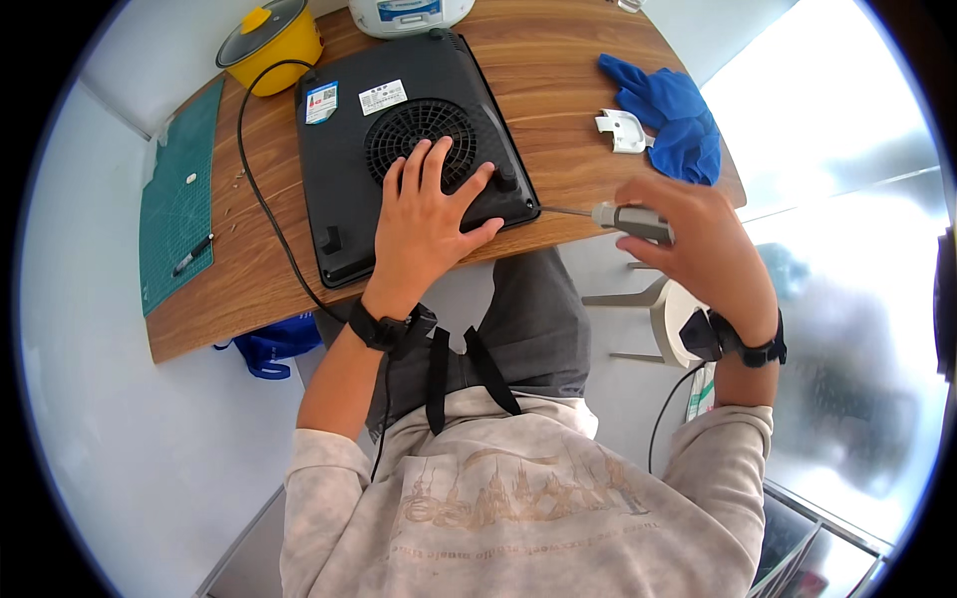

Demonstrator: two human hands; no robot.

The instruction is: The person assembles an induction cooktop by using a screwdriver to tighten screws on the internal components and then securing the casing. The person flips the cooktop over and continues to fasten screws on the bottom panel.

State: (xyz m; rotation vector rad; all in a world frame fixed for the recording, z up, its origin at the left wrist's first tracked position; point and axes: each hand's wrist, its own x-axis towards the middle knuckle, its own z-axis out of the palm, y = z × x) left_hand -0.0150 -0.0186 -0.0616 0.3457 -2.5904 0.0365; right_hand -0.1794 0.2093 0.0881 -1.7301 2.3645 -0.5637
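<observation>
- Nearest is the person's light shirt (538, 538), and beyond it are the grey trousers (543, 329).
- A black band (377, 327) is around the left wrist, and another black band (766, 353) is around the right wrist.
- Below the table, a blue bag (271, 349) is at the left and a pale stool (670, 324) is at the right.
- The left hand (424, 224) lies with spread fingers on the flat black appliance (339, 189); some fingertips are over its round vent (454, 125).
- The right hand (688, 227) is closed around the grey handle of a screwdriver (643, 223). The shaft points to the left and its tip reaches the near right corner of the appliance; whether it sits in a screw, I cannot tell.
- The appliance rests with its underside up on the wooden table (553, 70), near the middle of it.
- Left of it runs a black cable (247, 164); farther left, a pen (192, 255) lies on a green mat (164, 224).
- At the right, a white plastic piece (626, 133) lies just beside a blue cloth (688, 125).
- Farthest are a yellow pot (291, 62) at the left and a white container (409, 18) behind the appliance.
</observation>
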